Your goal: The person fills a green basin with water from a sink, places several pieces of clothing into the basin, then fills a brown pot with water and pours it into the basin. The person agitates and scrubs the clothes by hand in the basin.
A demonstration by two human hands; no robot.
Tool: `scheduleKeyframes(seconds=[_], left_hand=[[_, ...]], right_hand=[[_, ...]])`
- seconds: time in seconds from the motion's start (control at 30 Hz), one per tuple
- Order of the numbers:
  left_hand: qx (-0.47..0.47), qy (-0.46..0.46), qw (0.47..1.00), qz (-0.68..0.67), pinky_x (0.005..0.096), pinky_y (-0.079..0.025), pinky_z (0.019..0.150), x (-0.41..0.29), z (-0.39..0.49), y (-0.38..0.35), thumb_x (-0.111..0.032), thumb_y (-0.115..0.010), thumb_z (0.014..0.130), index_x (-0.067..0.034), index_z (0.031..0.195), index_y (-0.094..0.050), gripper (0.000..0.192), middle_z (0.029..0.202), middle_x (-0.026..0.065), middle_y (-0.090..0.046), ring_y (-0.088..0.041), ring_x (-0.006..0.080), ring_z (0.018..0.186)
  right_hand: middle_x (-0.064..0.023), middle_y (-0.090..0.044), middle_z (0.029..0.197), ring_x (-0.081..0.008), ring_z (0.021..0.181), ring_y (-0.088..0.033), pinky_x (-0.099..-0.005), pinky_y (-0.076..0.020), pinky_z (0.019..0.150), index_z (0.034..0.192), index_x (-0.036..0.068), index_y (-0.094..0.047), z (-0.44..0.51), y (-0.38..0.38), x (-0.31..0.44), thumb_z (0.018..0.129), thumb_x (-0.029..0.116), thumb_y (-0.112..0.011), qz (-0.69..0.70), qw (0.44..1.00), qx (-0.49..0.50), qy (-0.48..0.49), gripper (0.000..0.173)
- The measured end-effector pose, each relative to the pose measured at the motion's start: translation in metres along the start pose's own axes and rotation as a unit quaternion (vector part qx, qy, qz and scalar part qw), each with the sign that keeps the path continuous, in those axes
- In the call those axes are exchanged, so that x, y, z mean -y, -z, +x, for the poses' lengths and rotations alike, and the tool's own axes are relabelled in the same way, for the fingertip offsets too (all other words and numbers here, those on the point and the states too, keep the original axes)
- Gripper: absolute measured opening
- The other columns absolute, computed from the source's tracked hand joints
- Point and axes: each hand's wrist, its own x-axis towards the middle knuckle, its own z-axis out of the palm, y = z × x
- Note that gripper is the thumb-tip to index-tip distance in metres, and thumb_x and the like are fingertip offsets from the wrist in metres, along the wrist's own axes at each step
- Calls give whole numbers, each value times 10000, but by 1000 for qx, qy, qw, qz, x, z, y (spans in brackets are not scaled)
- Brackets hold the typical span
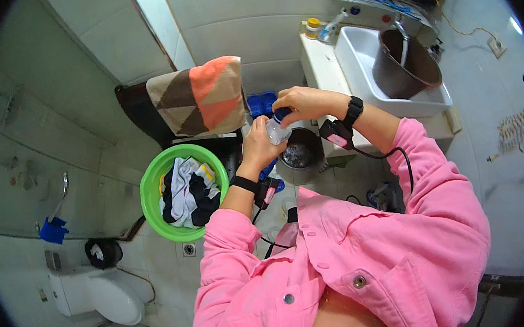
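Observation:
My left hand (260, 144) is wrapped around a clear plastic bottle (278, 132) in front of my chest. On top of the bottle, the fingers of my right hand (295, 104) grip its dark blue cap (281, 114). Whether the cap is loose or screwed on cannot be told. To the left of my left hand stands a green plastic basin (151, 199) holding crumpled white and black clothes (188, 190). A dark round basin or bucket (302, 148) is on the floor below my right hand.
A patterned towel (202, 98) lies over a dark object beyond the green basin. At the right, a brown bucket (389, 71) leans in a white sink (428, 103) under the tap. Blue slippers (263, 103) are beyond my hands. A toilet (115, 296) and a waste bin (104, 253) stand at the lower left.

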Motion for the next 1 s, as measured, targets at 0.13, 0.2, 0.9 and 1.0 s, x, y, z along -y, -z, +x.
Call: scheduleKeyframes(seconds=[0.13,0.2,0.9,1.0], left_hand=[[-30,-52,998,6,415,-477,742,-19,3,-13,-268,-765,610,-33,1054,-442,597,959,184,-568,-572,370,894],[-2,-44,999,-3,412,-475,743,-25,6,-17,-283,-766,610,-30,1063,-442,611,976,185,-564,-572,364,900],[56,-33,997,-50,382,-467,794,-75,98,-115,-297,-790,598,-4,1094,-438,675,1003,188,-559,-572,338,938],[75,-25,995,-56,369,-460,789,-74,117,-132,-288,-807,584,-4,1096,-438,692,998,184,-558,-573,324,942]], right_hand=[[-197,-590,593,-379,579,-584,-415,-479,582,592,-45,-602,-15,-10,11,803,545,-548,-75,971,-72,-214,629],[-213,-620,675,-377,658,-612,-408,-496,641,712,-50,-637,-23,-7,13,793,536,-577,-51,948,0,-314,595],[-210,-627,752,-368,751,-614,-419,-482,672,823,-5,-614,-106,44,-89,747,427,-643,-88,975,-35,-199,440],[-190,-634,783,-364,761,-614,-420,-482,683,909,8,-607,-115,51,-113,813,472,-561,-91,980,-38,-171,476]])
